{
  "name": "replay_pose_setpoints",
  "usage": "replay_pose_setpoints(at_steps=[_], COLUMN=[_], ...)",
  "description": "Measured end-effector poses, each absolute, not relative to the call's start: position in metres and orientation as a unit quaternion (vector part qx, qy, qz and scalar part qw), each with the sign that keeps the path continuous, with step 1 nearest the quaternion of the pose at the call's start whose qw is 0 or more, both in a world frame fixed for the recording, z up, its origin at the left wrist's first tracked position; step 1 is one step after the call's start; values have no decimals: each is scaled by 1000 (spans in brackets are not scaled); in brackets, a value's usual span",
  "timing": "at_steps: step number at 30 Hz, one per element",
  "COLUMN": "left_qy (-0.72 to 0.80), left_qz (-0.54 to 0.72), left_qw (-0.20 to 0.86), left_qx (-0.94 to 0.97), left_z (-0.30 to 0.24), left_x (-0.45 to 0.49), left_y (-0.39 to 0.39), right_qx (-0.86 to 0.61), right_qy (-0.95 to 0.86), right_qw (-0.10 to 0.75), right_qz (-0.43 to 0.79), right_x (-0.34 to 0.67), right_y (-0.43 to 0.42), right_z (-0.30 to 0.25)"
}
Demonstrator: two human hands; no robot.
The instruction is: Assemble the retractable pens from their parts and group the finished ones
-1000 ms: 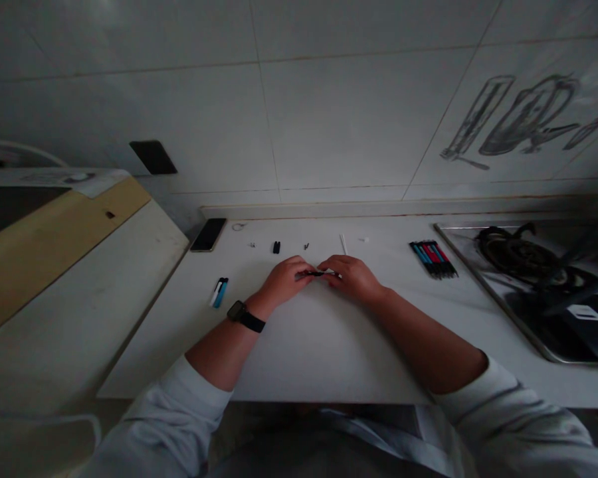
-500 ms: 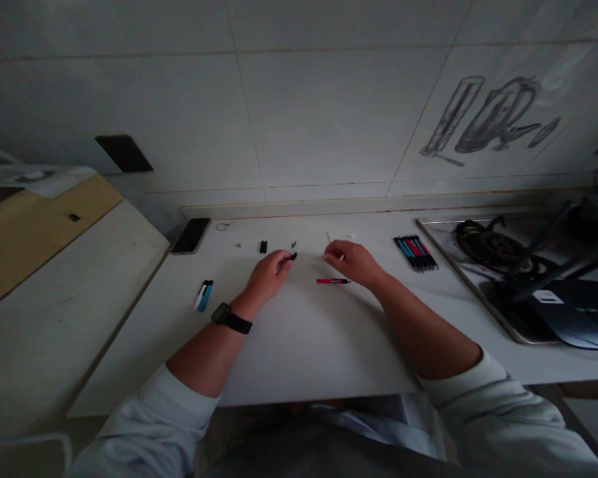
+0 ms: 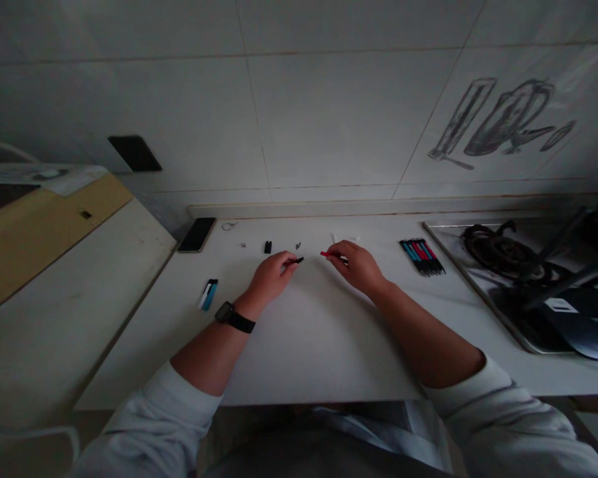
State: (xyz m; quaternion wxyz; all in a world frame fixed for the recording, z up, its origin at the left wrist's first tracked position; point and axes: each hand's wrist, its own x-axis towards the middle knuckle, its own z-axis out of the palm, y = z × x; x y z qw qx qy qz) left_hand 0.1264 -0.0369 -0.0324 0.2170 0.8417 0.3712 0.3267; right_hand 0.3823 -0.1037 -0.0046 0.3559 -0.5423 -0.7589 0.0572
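My left hand (image 3: pixel 270 277) is closed on a small black pen part (image 3: pixel 296 261) whose tip sticks out to the right. My right hand (image 3: pixel 357 264) is closed on a red pen piece (image 3: pixel 325 253) that points left toward the black part. The two pieces are a short gap apart above the white counter (image 3: pixel 309 332). A black watch sits on my left wrist. Small pen parts lie behind my hands: a black cap (image 3: pixel 268 247), tiny bits (image 3: pixel 298 245), and a white tube (image 3: pixel 333 237).
A bundle of red, blue and black pens (image 3: pixel 422 255) lies right of my hands. A blue and white piece (image 3: pixel 208 294) lies to the left, a phone (image 3: pixel 196 234) at the back left. A gas hob (image 3: pixel 523 265) fills the right side. A wooden board (image 3: pixel 40 232) is at left.
The hands parted from one pen; the red piece lay on the counter half a second ago and is now in my right hand, raised near the black part in my left.
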Motion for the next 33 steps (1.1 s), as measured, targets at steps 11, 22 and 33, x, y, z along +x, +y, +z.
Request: replay_pose_setpoints(at_steps=[11, 22, 33], left_qy=[372, 358, 318], left_qz=[319, 312, 300], left_qw=[199, 186, 188], left_qx=[849, 860, 880], left_z=[-29, -31, -27], left_x=[127, 126, 128], left_y=[-38, -38, -41], right_qx=[-546, -539, -499], right_qy=[-759, -775, -826], right_qw=[355, 330, 260], right_qz=[-2, -14, -25], right_x=[384, 385, 374], right_y=[-105, -104, -104], right_z=[-3, -2, -11])
